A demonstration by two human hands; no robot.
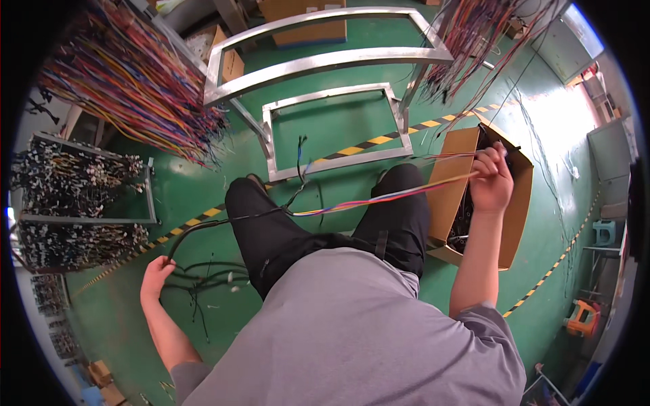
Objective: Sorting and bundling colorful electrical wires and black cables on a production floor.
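Observation:
A wire harness [261, 214] stretches across my lap from one hand to the other. Its left part is wrapped black, and a short branch with blue and black ends rises near my left knee. My left hand [157, 271] is closed around the black part, with more black branches hanging below it toward the floor. Loose coloured wires [379, 198], pink, yellow, blue and red, run from the wrapped part to my right hand [491, 177]. That hand is closed on them, above an open cardboard box [450, 193] with dark parts inside.
A metal frame [271, 145] stands on the green floor ahead of me. Thick bundles of coloured wires [135, 88] hang at the far left, others [467, 40] at the far right. Racks of black harnesses [81, 183] stand left. An orange stool [582, 318] is at right.

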